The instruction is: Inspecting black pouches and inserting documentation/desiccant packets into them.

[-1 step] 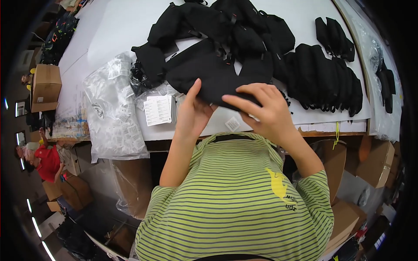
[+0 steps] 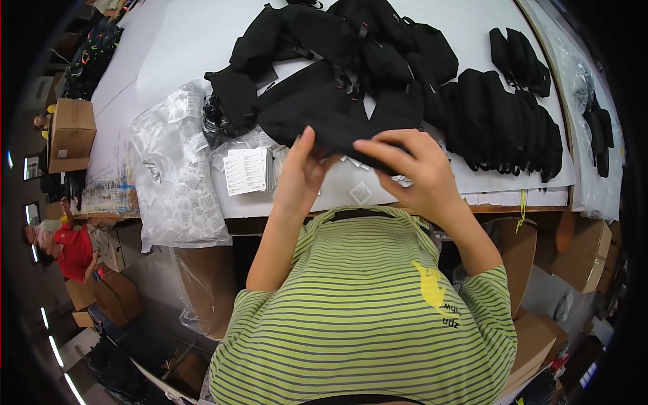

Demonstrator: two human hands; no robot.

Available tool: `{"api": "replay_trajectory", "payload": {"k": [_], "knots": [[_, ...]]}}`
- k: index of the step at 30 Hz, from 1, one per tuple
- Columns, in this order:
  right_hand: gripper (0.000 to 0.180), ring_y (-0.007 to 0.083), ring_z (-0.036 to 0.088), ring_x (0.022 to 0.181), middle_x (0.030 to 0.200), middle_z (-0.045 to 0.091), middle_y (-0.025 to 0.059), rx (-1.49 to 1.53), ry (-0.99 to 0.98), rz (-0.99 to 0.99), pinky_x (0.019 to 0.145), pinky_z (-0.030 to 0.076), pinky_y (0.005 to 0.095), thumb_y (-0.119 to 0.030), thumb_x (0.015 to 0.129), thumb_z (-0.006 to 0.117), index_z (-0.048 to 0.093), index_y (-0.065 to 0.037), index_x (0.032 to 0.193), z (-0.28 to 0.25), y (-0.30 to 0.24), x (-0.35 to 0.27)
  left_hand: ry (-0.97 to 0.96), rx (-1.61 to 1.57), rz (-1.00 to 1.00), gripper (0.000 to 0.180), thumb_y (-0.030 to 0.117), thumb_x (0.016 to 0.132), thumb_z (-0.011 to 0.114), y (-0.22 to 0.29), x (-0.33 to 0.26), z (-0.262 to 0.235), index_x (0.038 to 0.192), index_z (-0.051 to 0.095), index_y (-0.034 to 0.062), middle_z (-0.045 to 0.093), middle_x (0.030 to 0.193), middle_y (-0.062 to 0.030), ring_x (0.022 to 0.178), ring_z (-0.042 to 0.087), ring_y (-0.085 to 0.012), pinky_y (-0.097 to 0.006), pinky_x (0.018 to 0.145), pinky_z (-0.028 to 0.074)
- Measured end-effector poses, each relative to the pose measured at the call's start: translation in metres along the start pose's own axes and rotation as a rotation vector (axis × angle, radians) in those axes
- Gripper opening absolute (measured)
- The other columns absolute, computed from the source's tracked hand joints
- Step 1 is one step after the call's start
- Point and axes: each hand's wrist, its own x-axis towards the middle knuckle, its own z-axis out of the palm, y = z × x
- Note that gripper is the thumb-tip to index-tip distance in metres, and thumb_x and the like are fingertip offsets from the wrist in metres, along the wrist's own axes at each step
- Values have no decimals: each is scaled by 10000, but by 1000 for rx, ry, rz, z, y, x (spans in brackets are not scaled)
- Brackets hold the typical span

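Note:
Both hands hold a black fabric pouch (image 2: 317,111) tilted up just above the white table. My left hand (image 2: 300,172) is closed on its near left edge, thumb up along the fabric. My right hand (image 2: 420,174) grips the near right edge, fingers bent over it. The pouch's underside is hidden, and its far part blends into the pile of black pouches (image 2: 324,34) behind. A small white label (image 2: 360,193) lies on the table between my wrists. Left of my left hand stands a stack of white printed tags (image 2: 246,172).
A clear plastic bag of white labels (image 2: 179,182) hangs over the table's front edge at left. Rows of black pouches (image 2: 499,125) lie at right, near clear plastic sheeting (image 2: 574,61). Cardboard boxes (image 2: 72,131) and a person in red (image 2: 73,250) are at far left.
The pouch's near edge has tipped up and narrowed, and white labels beneath it now show. My right fingers have curled further over the edge.

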Motion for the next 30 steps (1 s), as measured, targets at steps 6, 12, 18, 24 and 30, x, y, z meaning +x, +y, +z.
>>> {"api": "replay_trajectory", "payload": {"k": [6, 12, 18, 24, 30], "knots": [[313, 116, 585, 857, 927, 602, 30, 787, -9, 483, 751, 463, 237, -89, 791, 655, 620, -57, 1100, -21, 6, -5, -401, 901, 601, 697, 139, 814, 714, 18, 0, -13, 1381, 317, 49, 561, 1163, -100, 1032, 564, -216, -310, 931, 415], [404, 81, 547, 906, 1031, 592, 22, 753, -58, 489, 752, 433, 188, -86, 739, 732, 612, -45, 1122, -29, 6, -9, -253, 1010, 584, 298, 109, 855, 679, 20, -9, -14, 1128, 601, 18, 602, 1034, -36, 928, 545, -91, -201, 850, 400], [275, 46, 520, 708, 945, 660, 17, 480, 24, 406, 517, 326, 178, -86, 778, 713, 710, -90, 1053, -35, 24, -20, -420, 961, 461, 383, 31, 737, 759, 20, -8, -7, 1096, 626, 18, 585, 1004, -26, 888, 542, -86, -185, 789, 402], [213, 188, 646, 854, 941, 681, 101, 570, -160, 441, 775, 492, 274, -67, 759, 700, 714, -8, 962, -48, 35, -31, -567, 1254, 397, 279, 12, 654, 774, 34, -9, -1, 929, 726, 29, 570, 871, -31, 818, 552, -141, -263, 721, 420], [202, 78, 536, 621, 895, 686, 48, 503, -244, 483, 522, 385, 223, -85, 758, 722, 727, -38, 954, -74, 36, -39, -532, 1283, 230, 283, 90, 746, 720, 28, -14, 0, 1026, 713, 47, 615, 958, -40, 799, 546, -114, -239, 692, 423]]}}
